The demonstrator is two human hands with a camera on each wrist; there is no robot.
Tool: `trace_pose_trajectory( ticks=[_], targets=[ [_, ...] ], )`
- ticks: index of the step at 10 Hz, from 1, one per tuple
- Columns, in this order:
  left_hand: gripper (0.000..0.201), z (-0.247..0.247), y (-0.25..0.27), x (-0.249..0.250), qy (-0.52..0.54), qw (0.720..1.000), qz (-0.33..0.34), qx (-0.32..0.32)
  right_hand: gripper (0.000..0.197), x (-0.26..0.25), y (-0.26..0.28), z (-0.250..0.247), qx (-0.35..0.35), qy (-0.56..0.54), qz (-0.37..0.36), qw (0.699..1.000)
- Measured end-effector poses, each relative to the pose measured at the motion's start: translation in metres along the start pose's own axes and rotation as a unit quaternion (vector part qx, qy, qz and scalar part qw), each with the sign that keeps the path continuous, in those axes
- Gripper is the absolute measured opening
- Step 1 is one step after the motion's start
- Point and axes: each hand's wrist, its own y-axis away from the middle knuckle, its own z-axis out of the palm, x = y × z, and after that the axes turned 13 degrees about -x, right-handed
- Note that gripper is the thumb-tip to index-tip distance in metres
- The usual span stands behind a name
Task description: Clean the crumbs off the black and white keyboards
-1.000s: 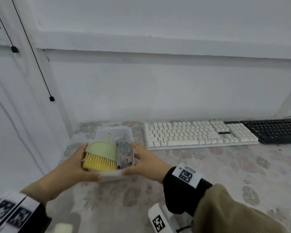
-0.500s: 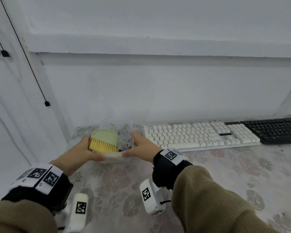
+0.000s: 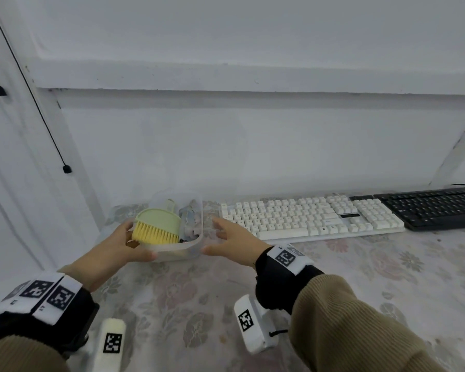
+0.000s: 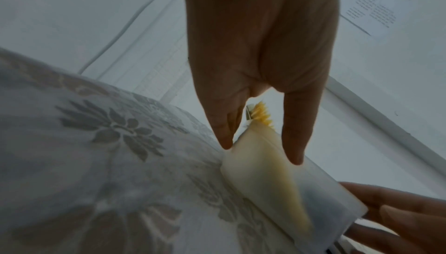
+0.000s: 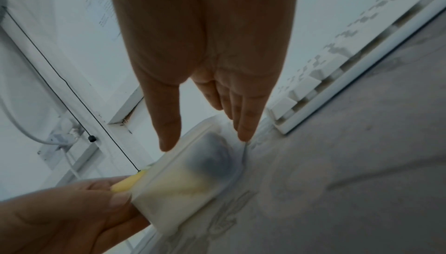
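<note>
A translucent plastic container (image 3: 172,249) sits on the flowered tablecloth, left of the white keyboard (image 3: 306,216). Inside it lie a green brush with yellow bristles (image 3: 156,226) and a grey cloth (image 3: 189,221). My left hand (image 3: 134,242) grips the container's left end, thumb along the front wall. My right hand (image 3: 212,236) is at its right side with straight, spread fingers, a small gap showing. The black keyboard (image 3: 435,208) lies at the far right. The left wrist view has my left hand (image 4: 260,151) pinching the container (image 4: 265,174). The right wrist view shows my right hand (image 5: 206,141) just above it.
The white wall rises directly behind the container and both keyboards. A thin black cable with a clip (image 3: 66,169) hangs on the wall at left. The tablecloth (image 3: 333,285) spreads out in front of the keyboards. The white keyboard's edge (image 5: 313,109) is close to my right fingers.
Both hands carried the container away from me toward the wall and set it beside the white keyboard. My right hand has loosened and its fingers now stand straight beside it.
</note>
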Motion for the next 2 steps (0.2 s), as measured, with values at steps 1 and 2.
trace_pose_trajectory(
  ticks=[1,2],
  targets=[
    [0.12,0.002,0.012,-0.004,-0.027,0.999,-0.022,0.026,0.072,0.022,0.026,-0.016,0.002,0.016,0.011,1.0],
    [0.119,0.011,0.026,-0.009,-0.015,0.998,-0.032,0.06,0.063,0.044,0.061,-0.036,0.047,-0.001,0.002,0.999]
  ],
)
